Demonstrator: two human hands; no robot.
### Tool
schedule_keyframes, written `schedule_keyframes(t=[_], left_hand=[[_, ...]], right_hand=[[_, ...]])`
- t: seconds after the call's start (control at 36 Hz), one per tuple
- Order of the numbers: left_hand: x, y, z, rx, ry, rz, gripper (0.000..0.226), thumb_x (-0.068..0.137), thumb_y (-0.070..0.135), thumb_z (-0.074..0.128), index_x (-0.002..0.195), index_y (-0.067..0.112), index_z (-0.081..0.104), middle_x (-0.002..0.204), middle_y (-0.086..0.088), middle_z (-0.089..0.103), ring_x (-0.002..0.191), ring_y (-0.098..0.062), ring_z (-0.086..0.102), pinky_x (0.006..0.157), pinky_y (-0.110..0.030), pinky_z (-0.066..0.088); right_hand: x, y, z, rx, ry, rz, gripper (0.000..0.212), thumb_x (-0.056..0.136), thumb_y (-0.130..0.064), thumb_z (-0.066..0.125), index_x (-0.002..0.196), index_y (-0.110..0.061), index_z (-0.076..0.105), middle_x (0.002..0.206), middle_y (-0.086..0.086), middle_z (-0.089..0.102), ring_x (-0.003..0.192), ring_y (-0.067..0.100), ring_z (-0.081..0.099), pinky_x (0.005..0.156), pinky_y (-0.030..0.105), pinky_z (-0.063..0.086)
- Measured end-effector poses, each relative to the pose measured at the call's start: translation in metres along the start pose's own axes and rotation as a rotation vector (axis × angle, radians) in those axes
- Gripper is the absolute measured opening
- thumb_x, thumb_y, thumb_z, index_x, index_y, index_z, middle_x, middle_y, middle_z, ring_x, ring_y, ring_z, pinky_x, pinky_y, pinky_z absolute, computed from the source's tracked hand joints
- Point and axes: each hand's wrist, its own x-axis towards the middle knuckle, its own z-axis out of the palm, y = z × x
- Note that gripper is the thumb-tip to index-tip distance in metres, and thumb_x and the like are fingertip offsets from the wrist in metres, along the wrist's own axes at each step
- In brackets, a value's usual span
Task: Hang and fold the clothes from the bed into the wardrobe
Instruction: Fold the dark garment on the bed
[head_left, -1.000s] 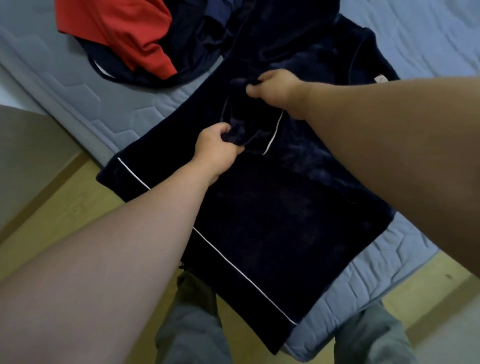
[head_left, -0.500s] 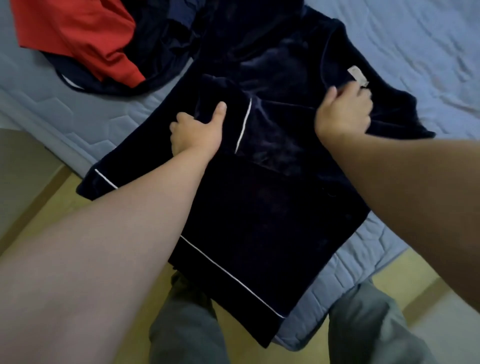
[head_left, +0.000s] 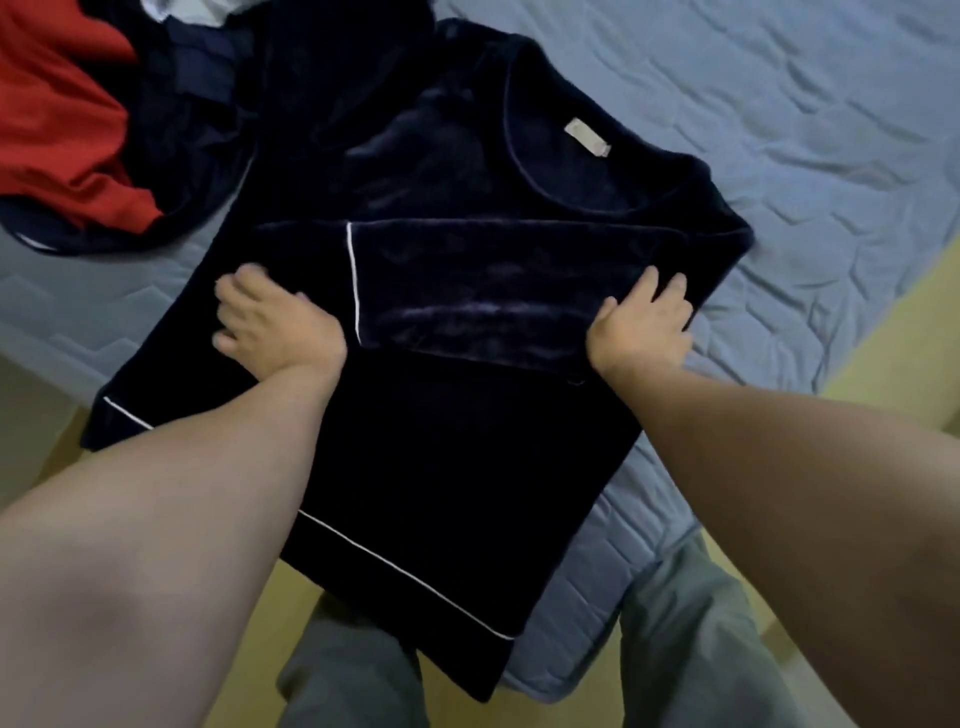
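Dark navy velvet top with white piping (head_left: 441, 467) lies flat on the blue-grey quilted mattress (head_left: 779, 130), hem nearest the person; across it lies the folded sleeve (head_left: 493, 291); left hand (head_left: 270, 325) and right hand (head_left: 641, 325) press its two ends, fingers apparently flat, grasping nothing.

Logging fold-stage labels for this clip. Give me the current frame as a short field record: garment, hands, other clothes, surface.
garment: navy top laid flat on the bed, one sleeve folded across the chest
cuff: white-piped, by the left hand
left hand: flat on the top, fingers spread
right hand: pressed flat on the sleeve's shoulder end
neck label: showing
other clothes: red garment on a dark pile, upper left
stage: sleeve folded in; lower half not yet folded
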Motion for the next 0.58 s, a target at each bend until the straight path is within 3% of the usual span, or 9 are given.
schedule_keyframes(t=[0.08,0.17,0.25,0.33,0.44,0.58], left_hand=[[-0.006,0.008,-0.004,0.0,0.079,0.473,0.049,0.084,0.02,0.059,0.131,0.014,0.044,0.145,-0.01,0.042,0.131,-0.03,0.043,0.111,-0.049,0.025],[-0.007,0.016,-0.001,-0.037,-0.016,0.711,0.045,0.089,0.025,0.056,0.132,0.013,0.049,0.147,-0.008,0.044,0.136,-0.028,0.04,0.114,-0.048,0.026],[0.0,0.015,0.004,0.094,-0.274,0.681,0.052,0.097,0.034,0.052,0.145,0.017,0.042,0.161,-0.002,0.028,0.147,-0.026,0.025,0.119,-0.048,0.021],[0.011,0.021,0.003,0.177,-0.402,0.675,0.057,0.098,0.04,0.05,0.148,0.019,0.037,0.162,0.0,0.021,0.147,-0.026,0.024,0.118,-0.049,0.023],[0.031,0.045,-0.019,-0.043,-0.227,0.589,0.043,0.094,0.043,0.055,0.13,0.02,0.053,0.135,-0.004,0.05,0.121,-0.028,0.052,0.102,-0.046,0.036],[0.088,0.087,-0.044,-0.453,-0.102,0.357,0.05,0.092,0.031,0.061,0.135,0.01,0.048,0.143,-0.008,0.042,0.121,-0.025,0.053,0.099,-0.03,0.039]], right_hand=[[-0.005,-0.002,0.001,-0.045,0.112,-0.124,0.06,0.091,-0.03,0.049,0.146,-0.017,0.03,0.158,0.016,0.02,0.134,0.037,0.03,0.103,0.053,0.031],[-0.006,-0.005,0.006,-0.155,0.095,-0.299,0.051,0.087,-0.028,0.055,0.135,-0.016,0.041,0.151,0.012,0.031,0.127,0.036,0.038,0.097,0.051,0.036],[-0.004,-0.014,0.009,-0.204,-0.009,-0.296,0.047,0.09,-0.024,0.053,0.134,-0.014,0.041,0.151,0.012,0.03,0.128,0.035,0.036,0.099,0.049,0.035],[-0.008,-0.038,0.003,-0.177,0.055,-0.21,0.046,0.088,-0.027,0.056,0.13,-0.012,0.044,0.149,0.014,0.031,0.128,0.036,0.037,0.099,0.048,0.034],[-0.018,-0.094,-0.006,0.006,0.113,-0.259,0.044,0.086,-0.029,0.058,0.126,-0.015,0.047,0.137,0.015,0.039,0.121,0.035,0.042,0.095,0.047,0.038],[-0.021,-0.166,-0.015,0.261,-0.069,-0.521,0.035,0.091,-0.024,0.054,0.124,-0.017,0.046,0.128,0.009,0.041,0.11,0.031,0.048,0.083,0.043,0.046]])
